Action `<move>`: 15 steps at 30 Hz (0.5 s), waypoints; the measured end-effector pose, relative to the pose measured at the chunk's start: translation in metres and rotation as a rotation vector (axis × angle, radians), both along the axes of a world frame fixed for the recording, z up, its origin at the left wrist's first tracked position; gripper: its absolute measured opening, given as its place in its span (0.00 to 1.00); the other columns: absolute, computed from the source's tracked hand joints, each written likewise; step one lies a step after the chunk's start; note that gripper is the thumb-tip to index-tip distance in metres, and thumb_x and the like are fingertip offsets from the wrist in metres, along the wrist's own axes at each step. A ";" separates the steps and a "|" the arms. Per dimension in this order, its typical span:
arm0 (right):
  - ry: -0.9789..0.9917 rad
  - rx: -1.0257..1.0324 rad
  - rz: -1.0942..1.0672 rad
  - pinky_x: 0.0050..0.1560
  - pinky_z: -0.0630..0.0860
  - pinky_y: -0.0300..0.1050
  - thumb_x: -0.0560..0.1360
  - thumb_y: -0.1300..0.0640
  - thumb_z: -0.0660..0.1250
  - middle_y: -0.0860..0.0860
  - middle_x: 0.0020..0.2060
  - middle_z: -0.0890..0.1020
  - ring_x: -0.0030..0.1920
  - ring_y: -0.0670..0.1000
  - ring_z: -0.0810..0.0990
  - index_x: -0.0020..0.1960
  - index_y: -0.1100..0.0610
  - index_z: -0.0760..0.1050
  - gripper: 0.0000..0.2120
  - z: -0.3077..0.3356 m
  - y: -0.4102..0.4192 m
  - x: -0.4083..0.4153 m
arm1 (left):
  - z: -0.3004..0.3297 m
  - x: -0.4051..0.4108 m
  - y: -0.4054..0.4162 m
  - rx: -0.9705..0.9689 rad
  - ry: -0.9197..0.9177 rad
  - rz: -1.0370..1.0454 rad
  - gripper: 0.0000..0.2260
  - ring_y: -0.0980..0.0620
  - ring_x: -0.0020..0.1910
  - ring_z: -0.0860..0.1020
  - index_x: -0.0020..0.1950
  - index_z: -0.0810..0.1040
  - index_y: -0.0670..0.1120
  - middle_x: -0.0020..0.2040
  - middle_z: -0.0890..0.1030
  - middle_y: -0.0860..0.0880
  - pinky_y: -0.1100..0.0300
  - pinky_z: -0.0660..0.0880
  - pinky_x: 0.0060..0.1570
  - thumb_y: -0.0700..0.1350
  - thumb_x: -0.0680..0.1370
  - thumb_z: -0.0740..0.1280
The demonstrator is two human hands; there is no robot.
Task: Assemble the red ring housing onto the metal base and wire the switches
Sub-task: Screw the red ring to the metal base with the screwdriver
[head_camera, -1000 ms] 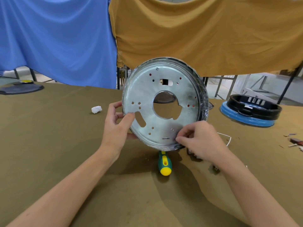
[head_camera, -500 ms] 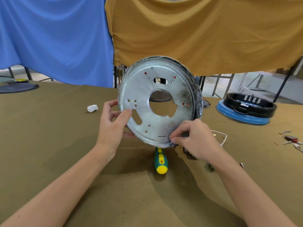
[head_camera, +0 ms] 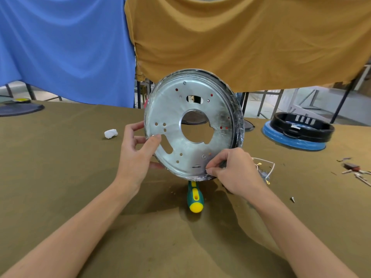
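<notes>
While the left hand (head_camera: 138, 155) grips its rim, the metal base (head_camera: 192, 125) stands upright.

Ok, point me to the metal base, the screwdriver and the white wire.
metal base (head_camera: 172, 117), head view, bare face left of its centre hole.
screwdriver (head_camera: 195, 197), head view, green handle.
white wire (head_camera: 270, 171), head view, bend at its right side.
</notes>
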State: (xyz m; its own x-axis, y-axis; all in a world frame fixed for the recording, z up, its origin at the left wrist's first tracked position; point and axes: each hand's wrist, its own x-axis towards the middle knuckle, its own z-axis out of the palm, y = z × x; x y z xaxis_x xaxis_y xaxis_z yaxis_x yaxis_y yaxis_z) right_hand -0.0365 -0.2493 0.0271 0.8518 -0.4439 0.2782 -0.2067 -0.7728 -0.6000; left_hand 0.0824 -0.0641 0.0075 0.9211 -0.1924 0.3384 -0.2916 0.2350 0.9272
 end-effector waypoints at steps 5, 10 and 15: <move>0.018 0.039 -0.034 0.35 0.73 0.34 0.72 0.58 0.76 0.44 0.34 0.84 0.37 0.42 0.79 0.34 0.48 0.82 0.09 0.000 -0.001 -0.001 | -0.002 0.000 -0.001 -0.001 0.002 -0.002 0.24 0.51 0.42 0.84 0.58 0.74 0.58 0.52 0.78 0.42 0.51 0.81 0.32 0.60 0.64 0.72; 0.019 0.037 -0.046 0.33 0.74 0.33 0.71 0.58 0.75 0.45 0.34 0.85 0.37 0.42 0.80 0.34 0.49 0.83 0.09 -0.001 -0.002 0.001 | -0.003 0.001 -0.002 -0.001 0.005 0.006 0.25 0.51 0.42 0.84 0.60 0.73 0.55 0.52 0.79 0.42 0.53 0.81 0.31 0.59 0.65 0.72; 0.005 -0.008 -0.056 0.30 0.67 0.30 0.71 0.58 0.75 0.42 0.28 0.81 0.34 0.40 0.79 0.33 0.48 0.82 0.10 -0.005 -0.002 0.003 | -0.003 0.000 -0.002 -0.008 -0.004 -0.005 0.22 0.52 0.42 0.84 0.57 0.74 0.58 0.51 0.78 0.43 0.52 0.81 0.31 0.58 0.65 0.72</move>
